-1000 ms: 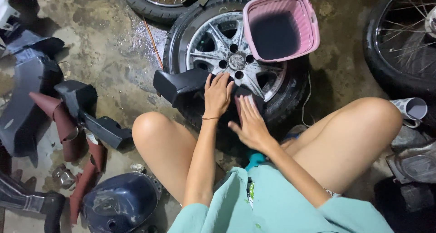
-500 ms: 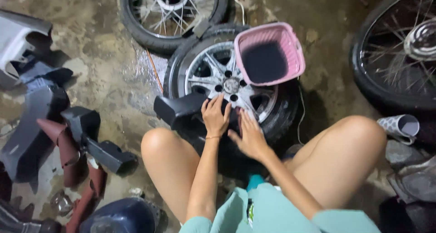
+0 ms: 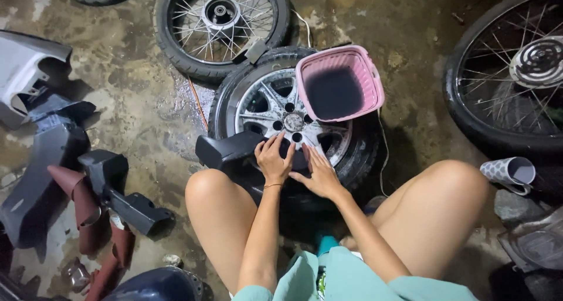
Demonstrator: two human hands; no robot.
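In the head view, the person sat on the wet concrete floor point(image 3: 141, 101) with bare knees spread, both hands in the middle of the frame. The left hand point(image 3: 274, 159) rested flat, its fingers point(image 3: 271, 144) slightly spread and extended, on the end of a black plastic motorcycle body panel point(image 3: 226, 149) that lay across the lower left of a silver alloy wheel with a black tyre point(image 3: 270, 104). The right hand point(image 3: 318, 175) lay just beside it, fingers straight and loosely fanned, pressing on the dark area at the wheel's lower rim; neither hand pinched anything. The wheel lay flat on the floor at centre frame, directly ahead of the knees. A pink ribbed plastic basket point(image 3: 340, 84) stood on the wheel's upper right side, its opening facing up.

At the upper centre of the frame, a spoked wheel with a black tyre point(image 3: 221, 28) lay touching the alloy wheel's tyre. A larger spoked wheel point(image 3: 510, 84) filled the upper right. At the left edge lay dark grey body panels point(image 3: 35, 178) and maroon plastic pieces point(image 3: 82, 201). A patterned grey cup point(image 3: 507, 173) lay on its side at the right, near the knee.
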